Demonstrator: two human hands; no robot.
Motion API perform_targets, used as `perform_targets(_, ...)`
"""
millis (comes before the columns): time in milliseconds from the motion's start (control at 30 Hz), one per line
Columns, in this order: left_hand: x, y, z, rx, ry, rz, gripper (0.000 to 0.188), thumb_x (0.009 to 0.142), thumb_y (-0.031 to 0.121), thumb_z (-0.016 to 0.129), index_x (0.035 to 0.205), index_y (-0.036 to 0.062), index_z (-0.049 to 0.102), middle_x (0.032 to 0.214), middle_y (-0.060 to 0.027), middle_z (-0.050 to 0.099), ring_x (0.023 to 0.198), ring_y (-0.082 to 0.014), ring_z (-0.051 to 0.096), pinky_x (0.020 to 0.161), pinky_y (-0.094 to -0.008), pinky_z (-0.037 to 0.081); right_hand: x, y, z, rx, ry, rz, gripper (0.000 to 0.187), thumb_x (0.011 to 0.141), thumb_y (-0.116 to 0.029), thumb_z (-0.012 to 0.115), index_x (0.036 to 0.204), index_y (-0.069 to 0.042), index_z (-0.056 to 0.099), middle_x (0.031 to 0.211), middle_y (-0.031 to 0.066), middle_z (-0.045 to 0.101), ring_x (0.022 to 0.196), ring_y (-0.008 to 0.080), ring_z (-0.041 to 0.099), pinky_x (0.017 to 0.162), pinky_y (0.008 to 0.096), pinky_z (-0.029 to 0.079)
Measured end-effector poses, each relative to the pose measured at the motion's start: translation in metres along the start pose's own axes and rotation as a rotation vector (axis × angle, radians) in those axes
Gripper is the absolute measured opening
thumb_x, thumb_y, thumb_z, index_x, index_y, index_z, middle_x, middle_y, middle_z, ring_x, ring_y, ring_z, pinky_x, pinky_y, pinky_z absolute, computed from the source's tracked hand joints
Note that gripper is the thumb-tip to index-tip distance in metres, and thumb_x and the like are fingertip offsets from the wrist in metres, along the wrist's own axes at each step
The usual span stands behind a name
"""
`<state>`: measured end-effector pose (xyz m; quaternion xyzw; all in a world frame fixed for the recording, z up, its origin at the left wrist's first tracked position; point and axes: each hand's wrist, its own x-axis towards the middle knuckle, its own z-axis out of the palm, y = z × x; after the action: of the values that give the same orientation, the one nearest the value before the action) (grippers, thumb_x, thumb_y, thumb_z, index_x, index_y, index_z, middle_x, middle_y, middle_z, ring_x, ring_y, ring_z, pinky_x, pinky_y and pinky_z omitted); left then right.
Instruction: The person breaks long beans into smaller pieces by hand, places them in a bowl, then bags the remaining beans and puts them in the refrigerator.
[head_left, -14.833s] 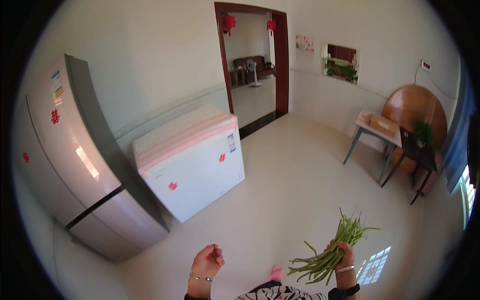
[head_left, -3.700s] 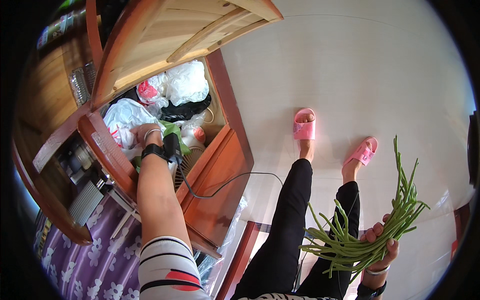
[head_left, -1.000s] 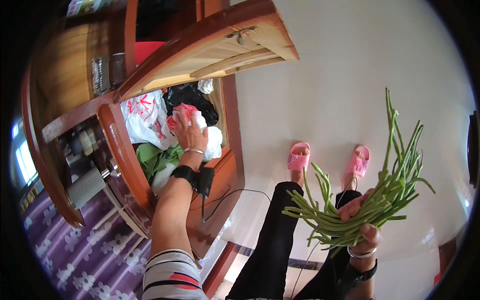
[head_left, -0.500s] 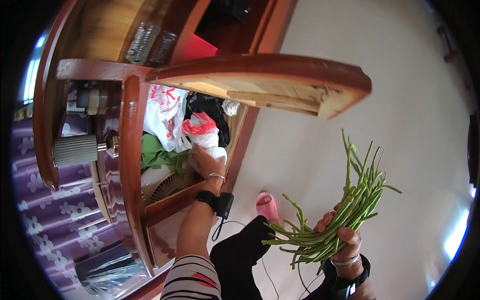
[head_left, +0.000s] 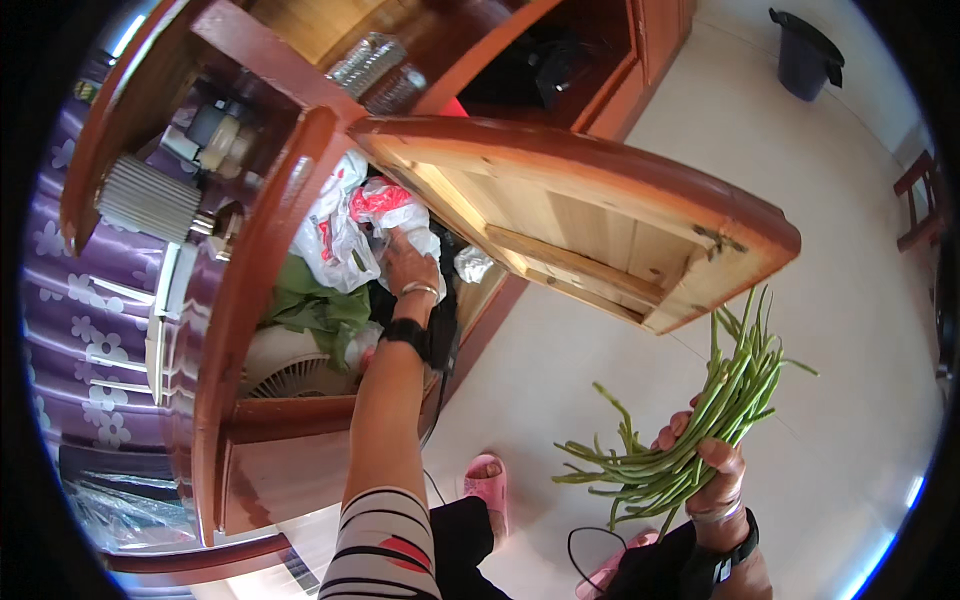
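Observation:
My left hand (head_left: pixel 410 268) reaches inside an open wooden cabinet, its fingers bent into a white plastic bag with red print (head_left: pixel 392 205); the fingertips are partly hidden. Beside it lie another white plastic bag (head_left: pixel 335 245), a green cloth-like bundle (head_left: pixel 315 305) and something black. A crumpled white bag (head_left: pixel 472 264) sits by the cabinet's side. My right hand (head_left: pixel 712 465) is closed round a bunch of long green beans (head_left: pixel 690 440), held out above the floor to the right.
The cabinet door (head_left: pixel 600 220) swings out between the cabinet and the beans. A white fan-like appliance (head_left: pixel 295 365) lies low in the cabinet. Purple flowered cloth (head_left: pixel 85 340) shows at left. A dark bucket (head_left: pixel 805 58) and a wooden stool (head_left: pixel 915 200) stand farther off.
My view has shifted, bringing the bucket and stool in. My left hand has moved deeper among the bags, closer to the red-printed part. My right hand still holds the beans.

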<state>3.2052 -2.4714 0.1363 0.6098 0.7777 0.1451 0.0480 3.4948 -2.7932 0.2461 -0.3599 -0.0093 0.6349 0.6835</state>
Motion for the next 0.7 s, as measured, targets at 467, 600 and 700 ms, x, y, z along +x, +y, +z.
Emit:
perform_targets(467, -0.098, -0.011, -0.122, -0.181, 0.485, 0.450, 0.089, 0.065, 0.030, 0.074, 0.132, -0.0039, 0.025, 0.136, -0.0288, 0.020, 0.125, -0.0365, 0.025, 0.102, -0.0445, 0.022, 0.015, -0.006, -0.026, 0.109, -0.006, -0.066, 0.046, 0.063, -0.015, 0.059, 0.105, 0.000, 0.046, 0.085, 0.0132, 0.056, 0.076, 0.0252, 0.056, 0.071, 0.0393, 0.048)
perform_targets(600, -0.020, -0.029, -0.150, -0.287, 0.639, 0.325, 0.082, 0.067, 0.039, 0.071, 0.127, -0.0048, 0.035, 0.132, -0.0284, 0.030, 0.122, -0.0377, 0.030, 0.102, -0.0429, 0.024, 0.010, 0.004, -0.027, 0.120, -0.094, -0.031, 0.047, 0.065, -0.014, 0.059, 0.109, -0.004, 0.044, 0.085, 0.0115, 0.055, 0.076, 0.0247, 0.056, 0.071, 0.0397, 0.049)
perform_targets(700, 0.022, -0.008, -0.137, -0.427, 0.489, 0.191, 0.076, 0.070, 0.046, 0.067, 0.119, -0.0067, 0.045, 0.128, -0.0269, 0.039, 0.118, -0.0372, 0.037, 0.102, -0.0390, 0.025, 0.015, 0.004, -0.028, 0.001, -0.063, -0.006, 0.049, 0.062, -0.014, 0.060, 0.107, -0.002, 0.045, 0.083, 0.0136, 0.055, 0.075, 0.0260, 0.057, 0.069, 0.0396, 0.048)
